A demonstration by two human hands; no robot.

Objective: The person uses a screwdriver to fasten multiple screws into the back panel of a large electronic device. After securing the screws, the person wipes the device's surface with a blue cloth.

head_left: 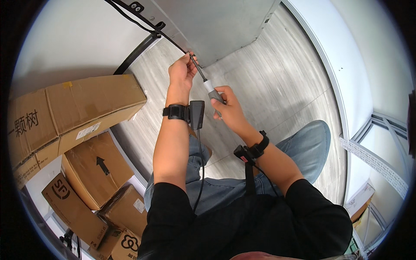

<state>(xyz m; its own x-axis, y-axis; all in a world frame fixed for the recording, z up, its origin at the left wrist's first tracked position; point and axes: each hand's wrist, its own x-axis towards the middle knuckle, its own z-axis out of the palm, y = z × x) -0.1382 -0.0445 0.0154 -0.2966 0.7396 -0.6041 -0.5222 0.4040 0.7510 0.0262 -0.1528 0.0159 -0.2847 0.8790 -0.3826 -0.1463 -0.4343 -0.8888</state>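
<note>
My right hand [226, 107] is wrapped round the grey handle of a screwdriver [212, 89] with a long dark shaft. The shaft slants up and left to a black metal strip [174, 43] along the lower edge of a grey metal panel [216, 30]. My left hand [182, 71] is at the tip end, its fingers closed beside the shaft and the strip. What its fingertips pinch is too small and partly hidden to make out. The spot where the tip meets the strip is also covered by my fingers.
Cardboard boxes [93, 106] are stacked at my left. A white wall [65, 34] rises behind them, with a black bar [136, 56] near the floor [277, 82]. Metal shelving [377, 164] stands at the right. Black wrist straps with cables [200, 162] are on my arms.
</note>
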